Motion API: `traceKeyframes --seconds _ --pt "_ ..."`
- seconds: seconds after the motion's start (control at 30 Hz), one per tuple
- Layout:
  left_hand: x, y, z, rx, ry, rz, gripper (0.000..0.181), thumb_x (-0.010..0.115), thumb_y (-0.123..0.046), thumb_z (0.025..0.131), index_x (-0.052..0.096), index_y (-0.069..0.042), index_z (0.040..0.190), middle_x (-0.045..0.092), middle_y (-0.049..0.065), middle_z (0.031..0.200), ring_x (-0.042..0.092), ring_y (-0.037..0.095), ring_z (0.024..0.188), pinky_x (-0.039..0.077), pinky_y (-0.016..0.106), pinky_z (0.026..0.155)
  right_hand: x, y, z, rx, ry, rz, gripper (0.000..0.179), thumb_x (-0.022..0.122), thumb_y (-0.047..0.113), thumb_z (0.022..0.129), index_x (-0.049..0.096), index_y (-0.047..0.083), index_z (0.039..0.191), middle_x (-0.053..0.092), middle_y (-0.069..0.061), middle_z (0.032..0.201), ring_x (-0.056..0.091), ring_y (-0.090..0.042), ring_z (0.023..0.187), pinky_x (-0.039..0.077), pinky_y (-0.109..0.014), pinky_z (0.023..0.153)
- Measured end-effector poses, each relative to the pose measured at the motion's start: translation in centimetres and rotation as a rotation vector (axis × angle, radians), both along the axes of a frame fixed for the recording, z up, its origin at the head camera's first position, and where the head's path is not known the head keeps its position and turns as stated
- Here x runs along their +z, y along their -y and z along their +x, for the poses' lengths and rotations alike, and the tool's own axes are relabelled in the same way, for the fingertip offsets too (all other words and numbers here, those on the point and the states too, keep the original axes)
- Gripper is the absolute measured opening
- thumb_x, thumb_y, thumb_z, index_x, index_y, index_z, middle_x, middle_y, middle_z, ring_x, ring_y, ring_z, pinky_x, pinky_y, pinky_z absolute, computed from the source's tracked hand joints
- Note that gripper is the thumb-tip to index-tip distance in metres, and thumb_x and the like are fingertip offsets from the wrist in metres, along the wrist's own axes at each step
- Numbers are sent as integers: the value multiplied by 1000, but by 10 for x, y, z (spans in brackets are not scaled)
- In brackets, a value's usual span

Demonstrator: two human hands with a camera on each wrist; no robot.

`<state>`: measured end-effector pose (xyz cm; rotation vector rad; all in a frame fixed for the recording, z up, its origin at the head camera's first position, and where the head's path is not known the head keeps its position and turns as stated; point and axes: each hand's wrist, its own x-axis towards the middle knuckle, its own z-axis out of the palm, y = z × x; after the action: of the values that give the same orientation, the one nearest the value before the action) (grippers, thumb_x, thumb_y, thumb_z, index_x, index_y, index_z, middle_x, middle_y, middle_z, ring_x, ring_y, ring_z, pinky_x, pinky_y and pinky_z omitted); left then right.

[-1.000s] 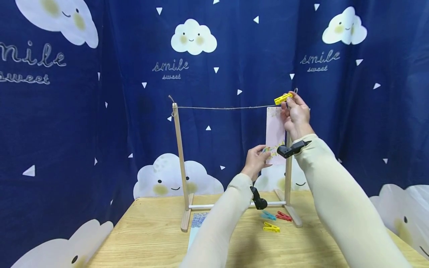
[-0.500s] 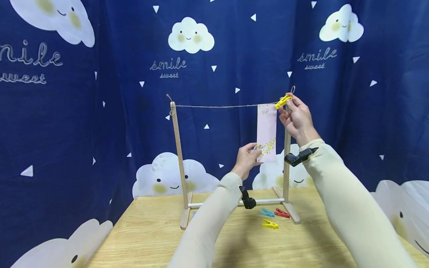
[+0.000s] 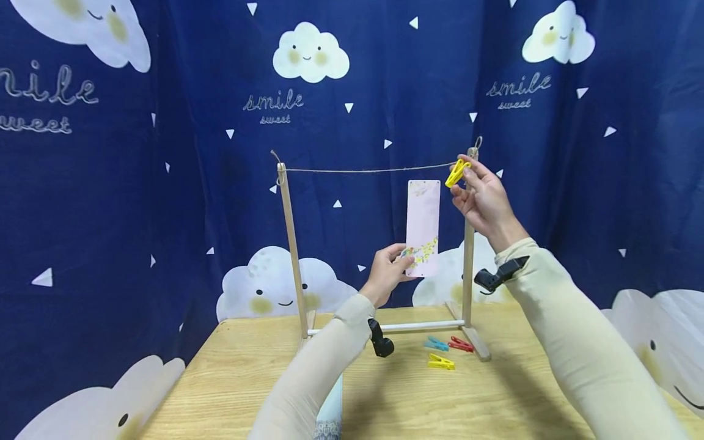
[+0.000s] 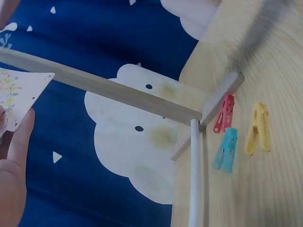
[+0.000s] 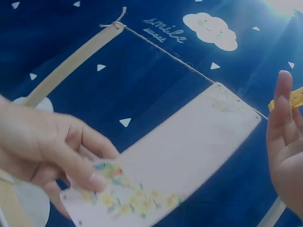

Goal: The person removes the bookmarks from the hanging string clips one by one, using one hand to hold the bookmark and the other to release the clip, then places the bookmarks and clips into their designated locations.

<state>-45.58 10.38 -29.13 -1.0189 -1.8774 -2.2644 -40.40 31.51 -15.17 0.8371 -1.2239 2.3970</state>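
Note:
A tall pale pink card (image 3: 422, 211), printed with yellow flowers and a small bird near its bottom, is pinched at the lower left edge by my left hand (image 3: 387, 274). It is upright, its top edge slightly below the string (image 3: 357, 171) in the head view. In the right wrist view that top edge lines up with the string. My right hand (image 3: 487, 198) pinches a yellow clothespin (image 3: 456, 173) between thumb and fingers, near the string's right end. Card and clothespin are apart. The left wrist view shows just the card's flowered corner (image 4: 28, 92).
The string spans two wooden posts (image 3: 468, 269) joined low down by a white rod (image 3: 423, 326). On the table (image 3: 412, 403) lie a blue clothespin (image 3: 437, 343), a red one (image 3: 461, 344) and another yellow one (image 3: 441, 362). A light blue card (image 3: 330, 406) is partly behind my left sleeve.
My left hand has carried the pink card leftward and, lately, down from the string. The clothespin in my right hand has turned to a steeper tilt, pointing downward.

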Motion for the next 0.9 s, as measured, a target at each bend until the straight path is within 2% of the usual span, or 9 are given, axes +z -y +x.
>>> traceKeyframes --seconds 0.13,0.33,0.43,0.63,0.9 --pt "-6 10 3 -4 -20 13 30 60 1 103 64 1 133 69 13 113 71 25 97 62 40 78 -8 0 5 -27 -16 109 47 46 12 111 37 8 157 55 -10 132 69 -16 67 55 -24 60" --pt "-17 29 11 10 -85 -34 30 60 1 102 64 2 132 66 16 112 71 26 95 63 38 76 -27 -3 15 -130 -46 338 44 48 15 111 44 14 155 48 -12 138 70 -15 75 56 -22 64" --pt "-23 41 15 28 -126 -67 30 60 1 102 63 4 132 65 18 111 70 25 93 63 38 74 -36 -5 18 -167 -66 418 44 49 18 111 44 14 155 47 -12 139 69 -15 77 56 -21 64" --pt "-34 62 19 59 -158 -91 28 61 1 102 62 8 129 65 17 108 68 20 90 63 41 74 -57 -4 21 -229 -50 506 49 50 21 111 39 10 158 50 -10 138 69 -15 78 56 -20 63" --pt "-46 78 29 71 -183 -108 27 62 2 101 61 9 127 65 15 108 65 17 89 61 26 72 -76 -4 25 -223 -15 525 50 50 20 111 38 9 158 48 -11 139 69 -16 76 55 -20 63"
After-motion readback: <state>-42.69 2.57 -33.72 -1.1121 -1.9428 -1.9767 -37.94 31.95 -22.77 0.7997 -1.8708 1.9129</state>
